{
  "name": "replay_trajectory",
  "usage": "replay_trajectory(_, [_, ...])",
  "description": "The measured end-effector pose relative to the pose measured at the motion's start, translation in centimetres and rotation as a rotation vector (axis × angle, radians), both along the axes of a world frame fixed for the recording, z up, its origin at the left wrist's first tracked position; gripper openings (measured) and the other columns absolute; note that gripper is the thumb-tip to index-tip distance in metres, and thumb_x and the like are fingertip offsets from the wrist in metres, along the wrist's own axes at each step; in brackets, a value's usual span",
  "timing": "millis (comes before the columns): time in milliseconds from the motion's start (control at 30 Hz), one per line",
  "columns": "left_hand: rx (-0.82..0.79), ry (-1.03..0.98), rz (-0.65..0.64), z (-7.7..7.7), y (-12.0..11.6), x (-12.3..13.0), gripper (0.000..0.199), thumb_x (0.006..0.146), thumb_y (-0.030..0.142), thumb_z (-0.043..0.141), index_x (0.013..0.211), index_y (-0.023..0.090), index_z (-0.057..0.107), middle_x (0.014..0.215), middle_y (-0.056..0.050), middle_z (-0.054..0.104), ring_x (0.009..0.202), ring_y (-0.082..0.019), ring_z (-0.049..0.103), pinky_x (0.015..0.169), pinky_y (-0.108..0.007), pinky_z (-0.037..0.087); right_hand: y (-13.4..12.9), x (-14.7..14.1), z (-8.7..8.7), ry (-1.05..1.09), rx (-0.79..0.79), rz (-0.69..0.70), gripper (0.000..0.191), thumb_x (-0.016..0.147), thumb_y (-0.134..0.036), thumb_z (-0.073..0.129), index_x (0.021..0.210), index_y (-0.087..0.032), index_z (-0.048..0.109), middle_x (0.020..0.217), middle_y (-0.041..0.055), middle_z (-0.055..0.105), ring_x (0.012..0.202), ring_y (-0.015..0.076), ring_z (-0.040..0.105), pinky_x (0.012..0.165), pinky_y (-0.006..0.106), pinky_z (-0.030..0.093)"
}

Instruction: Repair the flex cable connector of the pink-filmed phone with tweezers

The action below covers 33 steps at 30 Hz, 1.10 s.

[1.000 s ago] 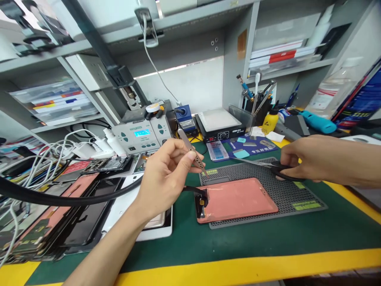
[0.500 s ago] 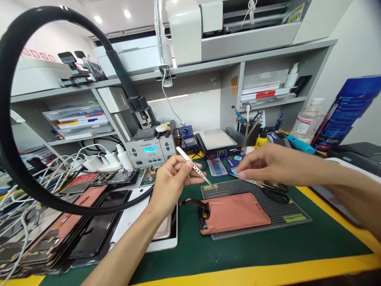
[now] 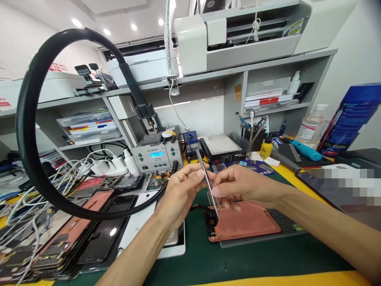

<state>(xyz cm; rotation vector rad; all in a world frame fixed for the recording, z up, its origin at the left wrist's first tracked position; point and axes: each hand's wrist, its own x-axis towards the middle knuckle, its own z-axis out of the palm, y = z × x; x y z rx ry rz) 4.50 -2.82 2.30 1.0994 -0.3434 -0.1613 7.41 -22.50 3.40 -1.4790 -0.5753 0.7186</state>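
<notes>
My left hand (image 3: 186,186) is closed on a pair of metal tweezers (image 3: 201,161), whose tips point down over the left part of a pinkish-red phone screen panel (image 3: 247,222). Right beside it, my right hand (image 3: 233,184) has its fingers drawn together at the tweezers' lower half; whether it holds anything more is hidden. The panel lies on a grey perforated mat (image 3: 284,218), and a dark flex cable (image 3: 199,207) sticks out at its left end.
A black hose (image 3: 28,131) arches at the left over stacked phone parts (image 3: 101,226). Behind the hands stand a grey hot-air station (image 3: 154,155) and a heating plate (image 3: 222,143). A yellow bottle (image 3: 266,149) and a blue-handled tool (image 3: 306,149) lie at the back right.
My right hand has moved left to meet my left hand at the tweezers. The tweezers now stand steeper, with their tips lower over the panel. The view has shifted slightly.
</notes>
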Motion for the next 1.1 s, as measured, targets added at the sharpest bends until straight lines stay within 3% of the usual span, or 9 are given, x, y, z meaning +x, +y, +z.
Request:
replay_trajectory(133, [0.038, 0.007, -0.023, 0.2, -0.3, -0.3, 0.014, 0.093, 0.028, 0.069, 0.101, 0.018, 0.075, 0.099, -0.008, 0.075, 0.091, -0.017, 0.068, 0.083, -0.028, 0.052, 0.0, -0.4, -0.5, 0.032, 0.078, -0.041, 0.029, 0.079, -0.036, 0.084, 0.073, -0.015, 0.064, 0.062, 0.0020, 0.070, 0.051, 0.0138, 0.066, 0.050, 0.023, 0.053])
replay_trajectory(300, [0.096, 0.108, -0.006, 0.4, -0.5, -0.7, 0.022, 0.094, 0.031, 0.065, 0.104, 0.013, 0.074, 0.099, -0.012, 0.073, 0.091, -0.021, 0.066, 0.080, -0.033, 0.055, -0.3, -0.4, -0.7, -0.037, 0.180, -0.225, 0.025, 0.079, -0.034, 0.084, 0.081, -0.015, 0.068, 0.068, 0.0051, 0.075, 0.064, 0.0178, 0.072, 0.060, 0.027, 0.059])
replay_trajectory(433, [0.064, 0.246, -0.131, 0.1, -0.7, -1.1, 0.020, 0.086, 0.021, 0.064, 0.096, 0.007, 0.075, 0.098, -0.016, 0.070, 0.084, -0.022, 0.065, 0.071, -0.035, 0.058, -0.7, -0.3, -0.5, -0.095, 0.253, -0.349, 0.022, 0.078, -0.030, 0.085, 0.077, -0.016, 0.068, 0.065, 0.0029, 0.072, 0.060, 0.0146, 0.068, 0.052, 0.022, 0.054])
replay_trajectory(567, [0.008, 0.369, -0.220, -0.2, -1.1, -1.1, 0.015, 0.084, 0.018, 0.067, 0.088, 0.006, 0.075, 0.087, -0.012, 0.067, 0.069, -0.017, 0.064, 0.059, -0.030, 0.058, -0.9, -0.3, -0.3, -0.125, 0.285, -0.398, 0.019, 0.078, -0.027, 0.085, 0.077, -0.016, 0.069, 0.062, 0.0011, 0.070, 0.057, 0.0138, 0.065, 0.048, 0.021, 0.053])
replay_trajectory(800, [0.000, 0.343, -0.152, -0.4, -1.4, -0.9, 0.012, 0.088, 0.017, 0.070, 0.080, 0.008, 0.071, 0.076, -0.005, 0.065, 0.057, -0.010, 0.060, 0.053, -0.024, 0.058, -0.8, -0.8, -0.1, -0.123, 0.315, -0.392, 0.024, 0.081, -0.035, 0.084, 0.078, -0.017, 0.068, 0.063, 0.0005, 0.069, 0.060, 0.0157, 0.069, 0.048, 0.022, 0.055])
replay_trajectory(1100, [0.228, 0.205, -0.078, 0.0, -0.7, -1.1, 0.022, 0.086, 0.031, 0.077, 0.080, 0.011, 0.069, 0.075, -0.004, 0.065, 0.053, -0.010, 0.060, 0.050, -0.024, 0.057, -1.9, -0.7, 0.8, -0.186, 0.237, -0.531, 0.028, 0.080, -0.035, 0.087, 0.080, -0.013, 0.069, 0.071, 0.0073, 0.074, 0.062, 0.0216, 0.074, 0.056, 0.030, 0.064])
